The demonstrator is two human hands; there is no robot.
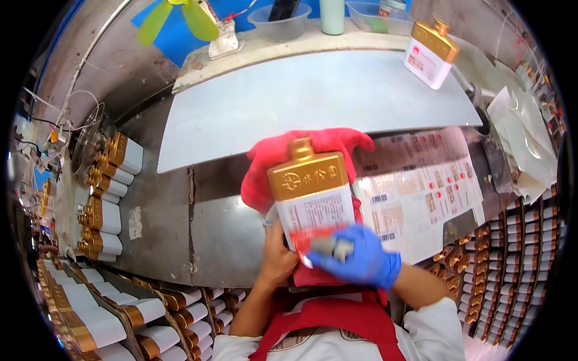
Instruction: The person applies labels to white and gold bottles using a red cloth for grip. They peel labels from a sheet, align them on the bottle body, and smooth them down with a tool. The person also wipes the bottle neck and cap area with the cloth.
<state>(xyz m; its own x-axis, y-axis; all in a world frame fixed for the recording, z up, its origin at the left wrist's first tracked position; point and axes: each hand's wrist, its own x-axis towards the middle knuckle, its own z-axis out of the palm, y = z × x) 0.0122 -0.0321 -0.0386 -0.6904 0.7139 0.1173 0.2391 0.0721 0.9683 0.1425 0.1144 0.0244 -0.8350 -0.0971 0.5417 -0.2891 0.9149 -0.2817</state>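
Note:
A white bottle with a gold shoulder and neck (318, 207) lies tilted back on a bright red cloth (259, 174), its printed label facing up. My bare left hand (278, 256) is closed around the bottle's lower left side. My right hand (364, 256), in a blue glove, is closed on a red flat scraper-like tool (304, 239) and presses it against the lower label. A grey piece (331, 247) shows between the gloved fingers; motion blur hides its exact form. The bottle's base is hidden behind the hand.
Sheets of printed labels (421, 198) lie right of the cloth. Another gold-and-white bottle (431, 53) stands on the pale board (289, 90). Several bottles (102, 215) line the table's left edge. Racks of bottles (512, 265) flank me. A green-bladed fan (180, 18) is at the back.

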